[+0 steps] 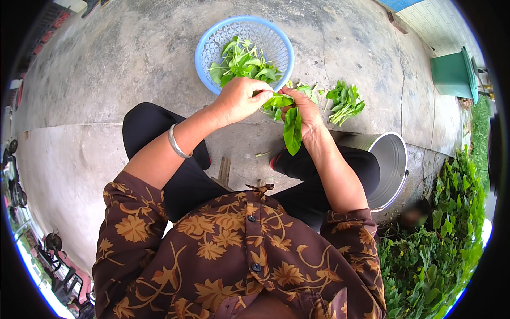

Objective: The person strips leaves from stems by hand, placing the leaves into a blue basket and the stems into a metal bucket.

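Both hands are together over the near rim of a blue plastic basket (202,71), pinching a sprig of leafy greens. My left hand (244,99), on the arm with a silver bangle (177,141), grips the left end between thumb and fingers. My right hand (303,107) holds the stems, and one long green leaf (292,131) hangs down over its palm. Loose picked greens (247,62) lie inside the basket. More greens rest on the concrete behind my right hand, partly hidden by it. Farther right a small bunch of greens (346,103) lies with its stems towards me.
A metal bucket (388,167) lies tipped on its side by my right knee. Part of a wooden stool (224,171) shows between my legs. Leafy plants (430,255) grow at the lower right, and a green bin (454,75) stands at the upper right. Parked vehicles line the left edge.
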Motion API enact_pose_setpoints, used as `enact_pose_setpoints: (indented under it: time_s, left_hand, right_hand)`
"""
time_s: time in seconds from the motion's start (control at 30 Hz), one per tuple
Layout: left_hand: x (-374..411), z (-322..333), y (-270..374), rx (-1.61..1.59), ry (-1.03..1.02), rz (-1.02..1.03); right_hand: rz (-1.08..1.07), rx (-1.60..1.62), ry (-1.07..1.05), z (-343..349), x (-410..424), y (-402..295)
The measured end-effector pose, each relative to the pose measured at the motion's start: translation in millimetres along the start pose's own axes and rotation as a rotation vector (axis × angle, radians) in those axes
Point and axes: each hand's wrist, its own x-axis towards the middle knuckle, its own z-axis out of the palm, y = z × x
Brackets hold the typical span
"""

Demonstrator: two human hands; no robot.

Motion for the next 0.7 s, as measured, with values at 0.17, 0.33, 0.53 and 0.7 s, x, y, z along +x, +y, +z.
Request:
enact_pose_setpoints:
  time_s: [0.17, 0.33, 0.53, 0.7]
  left_hand:
    - [1.3, -0.6, -3.6, -0.513, -0.100, -0.262]
    - [2.2, 0.4, -9.0, -0.582, -0.062, -0.329]
    - [3.9, -5.6, -12.5, -0.528, -0.079, -0.362]
    - [3.8, -2.9, -2.5, -0.482, -0.114, -0.350]
  right_hand:
    - [-0.032, 0.043, 0.000, 3.4, -1.2, 8.7]
    - [-0.078, -0.024, 0.034, 3.7, 0.0, 5.3]
    - [-0.128, -0.048, 0.039, -1.6, 6.6, 1.8]
    - [-0.141, -0.108, -0.041, 9.4, 0.9, 2.9]
